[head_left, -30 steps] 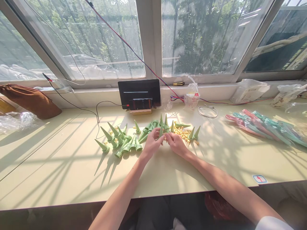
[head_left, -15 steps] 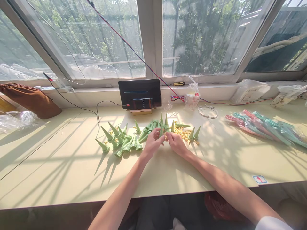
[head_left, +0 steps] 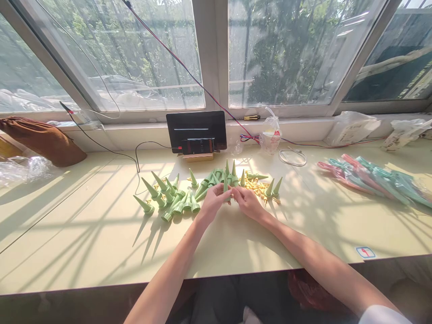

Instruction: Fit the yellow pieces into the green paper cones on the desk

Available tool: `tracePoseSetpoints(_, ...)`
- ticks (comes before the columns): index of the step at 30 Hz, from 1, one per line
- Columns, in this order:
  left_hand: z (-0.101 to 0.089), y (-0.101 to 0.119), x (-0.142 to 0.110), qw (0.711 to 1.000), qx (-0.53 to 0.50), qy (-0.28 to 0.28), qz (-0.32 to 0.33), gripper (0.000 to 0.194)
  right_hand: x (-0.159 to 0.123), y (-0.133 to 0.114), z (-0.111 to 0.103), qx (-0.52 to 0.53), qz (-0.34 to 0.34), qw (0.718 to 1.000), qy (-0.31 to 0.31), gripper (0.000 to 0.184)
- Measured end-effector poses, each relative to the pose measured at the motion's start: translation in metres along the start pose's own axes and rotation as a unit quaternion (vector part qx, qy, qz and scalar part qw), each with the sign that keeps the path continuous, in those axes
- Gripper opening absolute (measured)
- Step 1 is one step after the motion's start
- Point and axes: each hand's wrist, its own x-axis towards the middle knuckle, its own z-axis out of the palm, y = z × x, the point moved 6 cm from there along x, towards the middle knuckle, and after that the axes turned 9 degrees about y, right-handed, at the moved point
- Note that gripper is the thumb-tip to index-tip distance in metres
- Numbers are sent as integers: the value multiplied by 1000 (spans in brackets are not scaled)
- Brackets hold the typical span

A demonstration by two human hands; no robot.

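My left hand is closed round the lower part of a green plastic cone-shaped spike, its tip pointing up. My right hand meets it from the other side, thumb and fingers pinched at the spike's base; anything in that pinch is hidden. Close beyond my hands, more green spikes stand upright. A pile of small yellow pieces spreads just past my right hand. To the left of my left hand lies a group of green spikes, some standing and some on their sides.
Behind the spikes a black tablet leans with a phone before it. A coiled white cable and wrapped pink and teal items lie to the right. A brown pouch sits at the far left of the table.
Both hands stay in nearly the same place. The held spike and my fingers have shifted slightly, with the right fingertips now closer to the left hand.
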Motion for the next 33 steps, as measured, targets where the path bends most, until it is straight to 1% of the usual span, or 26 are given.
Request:
tracePoseSetpoints(7, 2, 3, 1, 999, 8, -15, 30, 29, 1, -1, -1, 1, -8, 1000, 5, 51)
tracePoseSetpoints(15, 4, 5, 1, 998, 20, -18, 58, 28, 2, -3, -1, 9, -11, 1000, 0, 59)
tracePoseSetpoints(20, 3, 3, 2, 998, 22, -18, 64, 27, 2, 2, 0, 8, 8, 1000, 10, 62)
tracePoseSetpoints(23, 2, 2, 2, 998, 22, -14, 56, 28, 2, 2, 1, 15, 12, 1000, 11, 62)
tracePoseSetpoints(27, 0, 1, 1, 999, 26, 9, 31, 29, 2, 0, -3, 24, 30, 999, 26, 54)
tracePoseSetpoints(31, -4, 0, 1, 999, 24, 39, 15, 30, 3, -2, -7, 49, 38, 998, 31, 35)
tracePoseSetpoints(33, -5, -1, 1, 999, 21, 46, 9, 31, 3, -2, -8, 56, 37, 997, 31, 29)
